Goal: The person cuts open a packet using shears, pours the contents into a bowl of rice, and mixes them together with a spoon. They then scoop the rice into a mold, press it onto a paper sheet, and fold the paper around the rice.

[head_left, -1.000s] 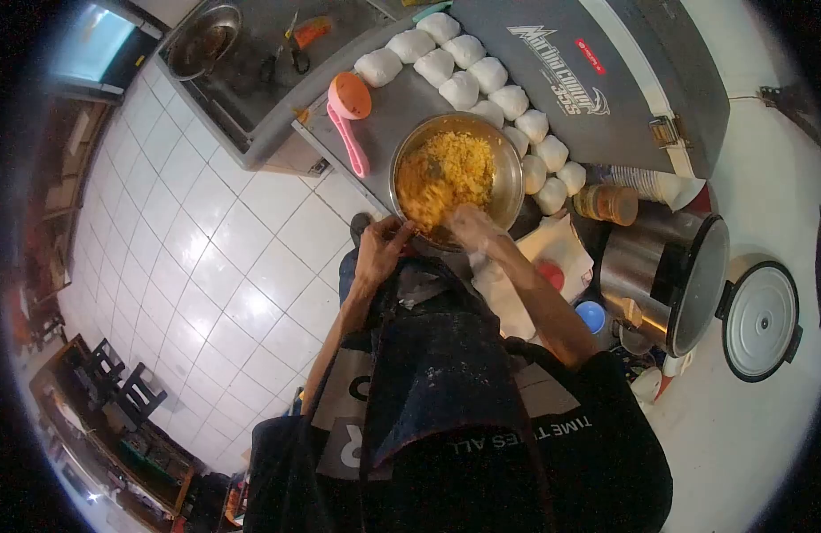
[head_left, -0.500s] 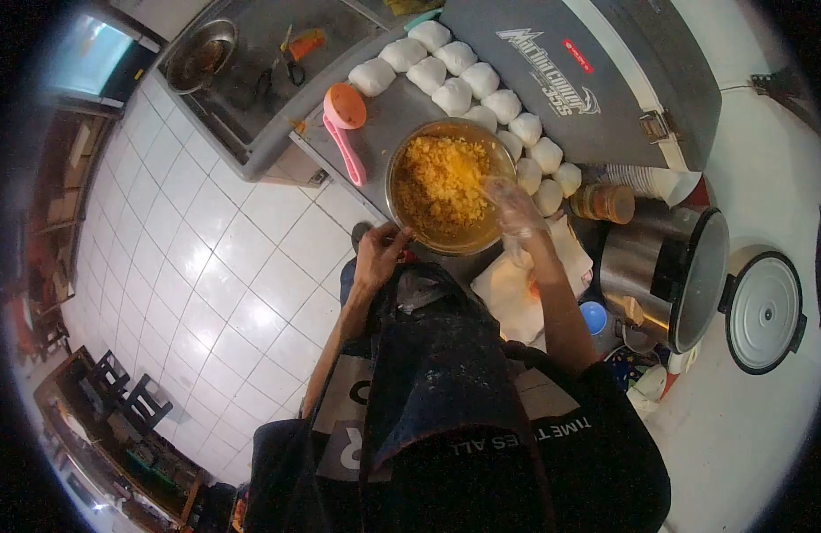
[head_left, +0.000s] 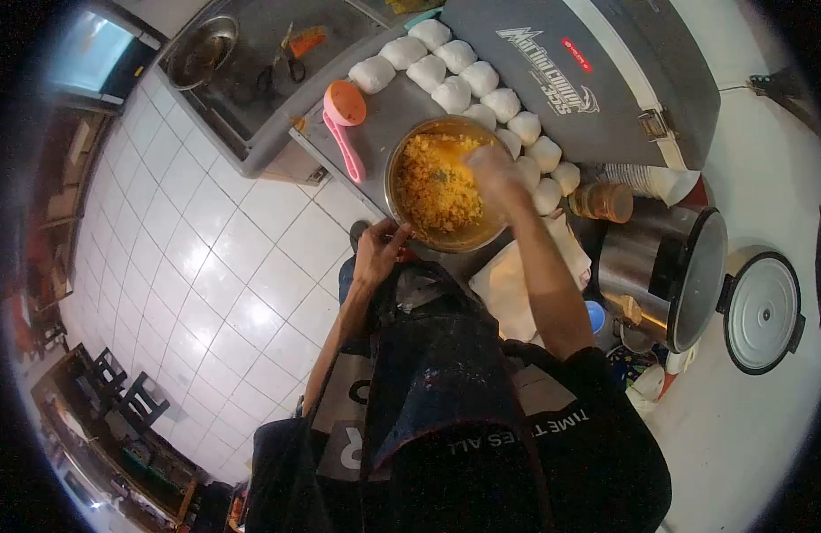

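Observation:
A round metal bowl (head_left: 394,202) stands near the front edge of the grey surface, holding a crumbly yellow-orange mixture (head_left: 439,182). At its near left rim, my left hand (head_left: 381,253) grips the edge with bent fingers. Over the right side of the bowl is my right hand (head_left: 499,182), smeared by motion; a clear plastic glove seems to cover it. Its fingers cannot be made out, and it hides part of the mixture. Left of the bowl lies a pink-handled scoop (head_left: 344,133) with an orange cup. White dough balls (head_left: 479,78) line the far and right sides.
A grey cooler box (head_left: 552,62) rises behind the dough. To the right are a spice jar (head_left: 601,202), stacked cups (head_left: 632,180), a large steel pot (head_left: 641,266) and its lid (head_left: 765,311). Scissors (head_left: 290,67) and a metal pan (head_left: 204,51) occupy the upper-left tray.
My right hand has moved up and leftward, farther over the bowl, and the mixture beneath has shifted. My left hand stays at the rim.

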`<state>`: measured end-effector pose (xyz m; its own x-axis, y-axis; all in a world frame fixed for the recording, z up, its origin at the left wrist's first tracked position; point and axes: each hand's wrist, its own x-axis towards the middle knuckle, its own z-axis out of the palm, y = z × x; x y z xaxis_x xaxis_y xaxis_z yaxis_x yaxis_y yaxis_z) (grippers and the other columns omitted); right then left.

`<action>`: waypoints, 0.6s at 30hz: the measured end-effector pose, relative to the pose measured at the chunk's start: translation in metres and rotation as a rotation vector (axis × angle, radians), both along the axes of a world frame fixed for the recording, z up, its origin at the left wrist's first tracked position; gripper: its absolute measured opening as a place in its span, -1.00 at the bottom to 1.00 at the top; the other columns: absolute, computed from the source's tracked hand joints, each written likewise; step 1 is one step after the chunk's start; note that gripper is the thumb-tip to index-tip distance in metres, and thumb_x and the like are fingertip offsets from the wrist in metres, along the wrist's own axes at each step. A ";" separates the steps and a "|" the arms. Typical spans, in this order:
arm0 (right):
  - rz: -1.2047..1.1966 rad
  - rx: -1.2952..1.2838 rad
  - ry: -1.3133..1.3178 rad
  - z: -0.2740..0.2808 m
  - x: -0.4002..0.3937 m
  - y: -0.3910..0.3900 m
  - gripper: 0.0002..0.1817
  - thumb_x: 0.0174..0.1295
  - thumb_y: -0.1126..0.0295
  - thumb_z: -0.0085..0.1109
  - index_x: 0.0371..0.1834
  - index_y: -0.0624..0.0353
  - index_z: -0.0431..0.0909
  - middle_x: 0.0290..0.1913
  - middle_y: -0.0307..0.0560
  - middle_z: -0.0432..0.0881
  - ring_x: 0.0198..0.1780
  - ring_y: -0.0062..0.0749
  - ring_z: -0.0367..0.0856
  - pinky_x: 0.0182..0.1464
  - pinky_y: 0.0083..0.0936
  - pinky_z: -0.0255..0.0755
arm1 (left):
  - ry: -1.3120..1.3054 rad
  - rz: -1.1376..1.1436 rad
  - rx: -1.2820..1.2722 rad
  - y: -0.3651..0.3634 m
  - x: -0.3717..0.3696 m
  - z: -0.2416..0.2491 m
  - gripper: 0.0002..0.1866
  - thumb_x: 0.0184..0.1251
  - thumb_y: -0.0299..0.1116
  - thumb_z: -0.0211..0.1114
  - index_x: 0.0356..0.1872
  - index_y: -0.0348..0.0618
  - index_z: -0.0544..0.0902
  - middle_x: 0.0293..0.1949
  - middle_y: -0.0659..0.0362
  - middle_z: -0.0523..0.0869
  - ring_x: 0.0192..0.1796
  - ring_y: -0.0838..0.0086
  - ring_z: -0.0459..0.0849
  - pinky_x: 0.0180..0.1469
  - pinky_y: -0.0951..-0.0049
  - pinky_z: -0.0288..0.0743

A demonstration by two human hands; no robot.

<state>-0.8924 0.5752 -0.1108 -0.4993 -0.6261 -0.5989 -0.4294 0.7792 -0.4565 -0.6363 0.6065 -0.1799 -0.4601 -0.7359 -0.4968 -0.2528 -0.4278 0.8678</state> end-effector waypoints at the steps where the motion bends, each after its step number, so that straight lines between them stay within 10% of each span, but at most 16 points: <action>1: 0.000 -0.001 0.004 -0.015 0.007 0.008 -0.60 0.35 0.09 0.01 -0.09 0.20 0.64 -0.11 0.19 0.68 -0.02 -0.07 0.66 0.06 -0.24 0.48 | -0.001 -0.024 0.005 -0.002 0.000 -0.003 -0.58 0.41 -0.09 0.26 -0.23 -0.39 0.65 -0.41 0.10 0.70 -0.42 0.55 0.62 -0.39 0.46 0.51; 4: 0.624 0.240 0.141 -0.017 0.018 0.011 -0.64 0.34 0.21 0.00 -0.17 0.34 0.60 -0.04 0.20 0.66 0.02 -0.11 0.67 -0.02 -0.12 0.49 | -0.059 -0.047 -0.081 -0.006 -0.001 0.018 -0.59 0.40 -0.11 0.27 -0.24 -0.38 0.65 -0.42 0.10 0.69 -0.42 0.54 0.62 -0.39 0.47 0.51; 11: 0.584 -0.189 0.315 -0.077 -0.019 0.029 -0.69 0.33 0.24 -0.02 -0.20 0.25 0.63 -0.27 0.20 0.67 -0.22 0.00 0.68 -0.12 -0.18 0.51 | 0.046 0.045 0.035 0.001 -0.003 -0.005 -0.61 0.40 -0.13 0.28 -0.26 -0.38 0.65 -0.44 0.09 0.70 -0.45 0.52 0.63 -0.39 0.47 0.53; 18: 0.615 0.104 0.101 -0.009 -0.031 0.015 -0.64 0.36 0.16 -0.02 -0.14 0.23 0.61 -0.24 0.18 0.68 -0.20 0.05 0.66 -0.17 -0.15 0.48 | -0.014 -0.019 -0.022 -0.007 0.000 0.018 -0.60 0.39 -0.12 0.28 -0.22 -0.39 0.65 -0.37 0.06 0.71 -0.40 0.48 0.68 -0.35 0.47 0.58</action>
